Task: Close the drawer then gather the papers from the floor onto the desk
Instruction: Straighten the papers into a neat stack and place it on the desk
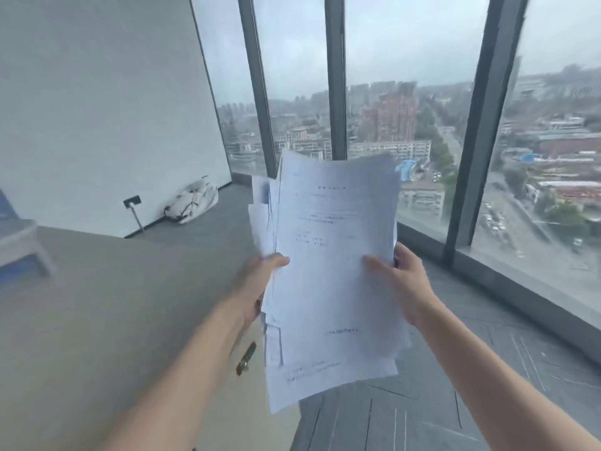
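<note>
A loose stack of white printed papers (331, 265) is held up in front of me, above the right edge of the beige desk (97, 320). My left hand (260, 284) grips the stack's left edge, thumb on top. My right hand (403, 281) grips the right edge, thumb across the front sheet. The sheets are uneven and fanned at the left. Below the papers, a brass handle (246, 358) shows on the desk's side face; the drawer front looks flush with it. The picture is blurred by motion.
A plastic drawer organiser (22, 249) stands at the desk's far left. A white bag (192, 203) lies on the grey carpet by the wall, near a wall socket (131, 201). Floor-to-ceiling windows (406, 109) with dark frames run along the right.
</note>
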